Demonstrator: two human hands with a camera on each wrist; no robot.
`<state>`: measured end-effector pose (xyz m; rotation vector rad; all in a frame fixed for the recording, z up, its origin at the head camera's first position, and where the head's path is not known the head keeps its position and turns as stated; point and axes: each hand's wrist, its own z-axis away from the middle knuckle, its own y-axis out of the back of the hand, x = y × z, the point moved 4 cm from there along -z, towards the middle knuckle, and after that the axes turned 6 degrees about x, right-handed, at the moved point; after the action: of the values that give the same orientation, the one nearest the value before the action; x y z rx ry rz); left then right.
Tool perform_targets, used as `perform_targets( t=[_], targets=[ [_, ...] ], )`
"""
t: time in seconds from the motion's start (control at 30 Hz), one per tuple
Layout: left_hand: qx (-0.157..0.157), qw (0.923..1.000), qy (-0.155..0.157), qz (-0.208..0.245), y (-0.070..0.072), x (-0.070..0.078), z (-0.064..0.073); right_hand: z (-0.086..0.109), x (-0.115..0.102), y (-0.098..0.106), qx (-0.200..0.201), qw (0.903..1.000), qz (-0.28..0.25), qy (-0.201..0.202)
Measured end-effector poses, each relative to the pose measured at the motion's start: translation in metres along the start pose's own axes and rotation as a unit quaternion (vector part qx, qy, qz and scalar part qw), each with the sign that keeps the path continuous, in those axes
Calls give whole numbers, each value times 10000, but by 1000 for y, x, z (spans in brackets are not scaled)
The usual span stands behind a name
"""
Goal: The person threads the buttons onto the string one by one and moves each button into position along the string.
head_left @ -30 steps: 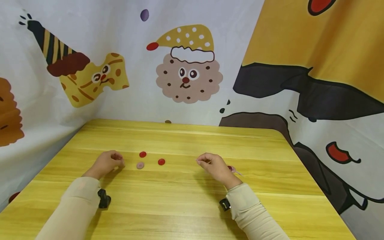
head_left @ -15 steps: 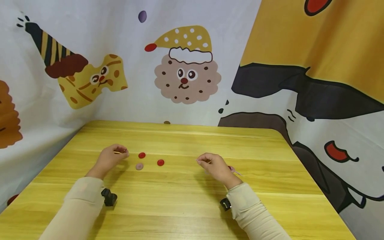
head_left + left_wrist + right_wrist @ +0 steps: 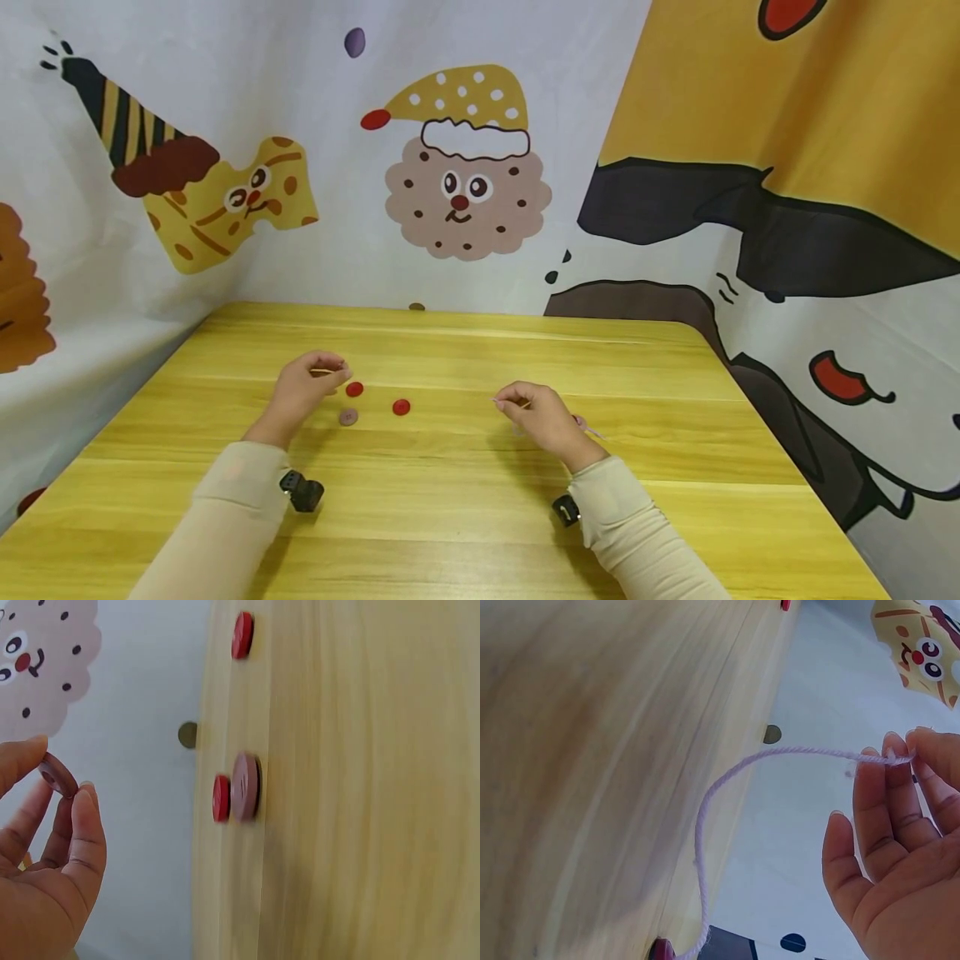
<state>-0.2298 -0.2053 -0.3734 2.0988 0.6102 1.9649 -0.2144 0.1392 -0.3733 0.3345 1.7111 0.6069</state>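
Between thumb and fingertips my left hand point(image 3: 303, 386) pinches a dull mauve button point(image 3: 58, 775), raised above the table. Just past that hand lie a red button point(image 3: 355, 389), a mauve button point(image 3: 348, 417) and another red button point(image 3: 401, 407), all flat on the wood. My right hand point(image 3: 538, 421) pinches the end of a pale lilac cord point(image 3: 780, 751), which shows a small knot near the fingertips. The cord curves down to a dark red button point(image 3: 661, 949) at the table; beside the right wrist in the head view, buttons point(image 3: 580, 422) are partly hidden.
The wood-grain table point(image 3: 420, 517) ends at a white cartoon-printed curtain point(image 3: 322, 267) behind and at both sides. A small black camera point(image 3: 303, 492) sits on the left wrist and another camera point(image 3: 566, 510) on the right.
My left hand has moved right and away from me, and now hovers beside the far red button. The right hand stays almost still with the cord.
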Motion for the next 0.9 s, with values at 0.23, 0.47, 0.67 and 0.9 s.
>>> perform_targets(
  t=[0.23,0.47,0.67,0.9],
  targets=[
    [-24,9991,170,394,-15,8,3,-1,1,0,109,9999,80,27],
    [-195,9969,297,700,-31,14,6,0,0,2,158,9998,154,4],
    [-204,9957,285,862,-44,22,9,0,0,2,164,9997,138,-71],
    [-240,9936,139,1095,-60,27,10,-1,-1,2,174,9998,54,-49]
  ],
)
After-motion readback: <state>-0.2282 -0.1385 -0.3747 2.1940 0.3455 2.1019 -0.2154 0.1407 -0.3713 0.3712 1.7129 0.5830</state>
